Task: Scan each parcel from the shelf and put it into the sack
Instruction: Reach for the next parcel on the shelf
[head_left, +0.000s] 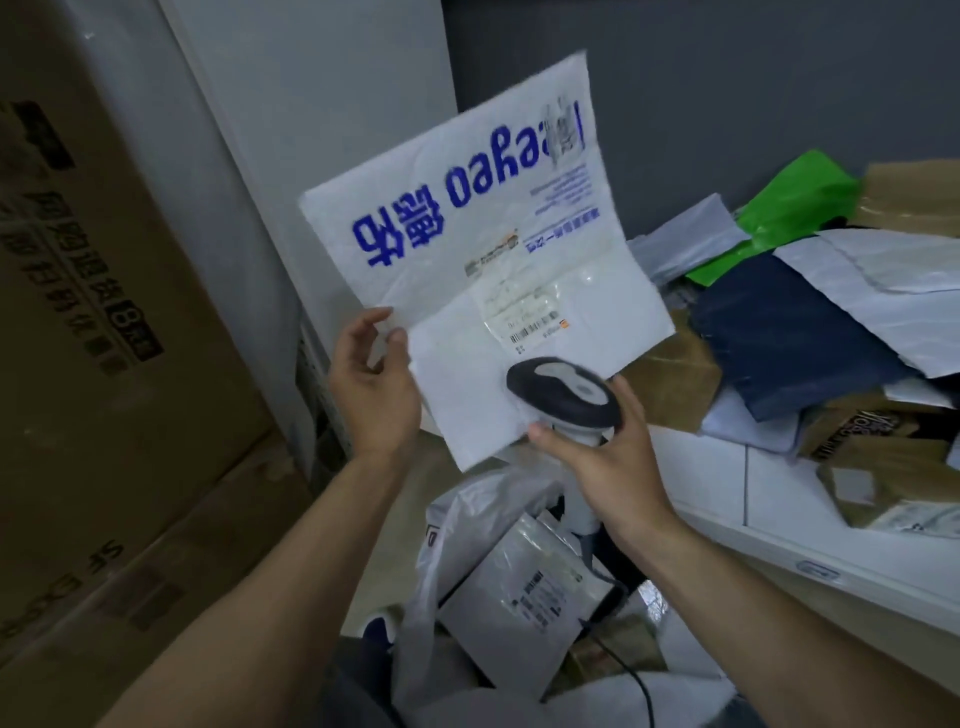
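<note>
Two stacked cardboard boxes (104, 332) fill the left edge, printed in dark characters. Just right of them, the left hand (375, 379) pinches the lower left edge of one white parcel (483, 244) — thumb on the near face, fingers loosely curled behind. The parcel is a flat mailer with blue lettering that reads upside down, held up tilted in front of the grey wall; one shipping label (524, 317) with a barcode sits near its lower middle.

The right hand (605, 457) is wrapped around the handle of one scanner (563, 392), whose dark head with a grey top lies over the parcel's lower right corner, just below the label. Whether it touches the mailer cannot be told.

Below both hands the white sack (467, 545) stands open; one grey parcel (524, 587) with a label shows clearly inside, others only partly.

To the right, the white shelf (737, 483) carries a loose heap of parcels (810, 322) — white, grey, navy, one green, several brown — overlapping too much for a sure count.
</note>
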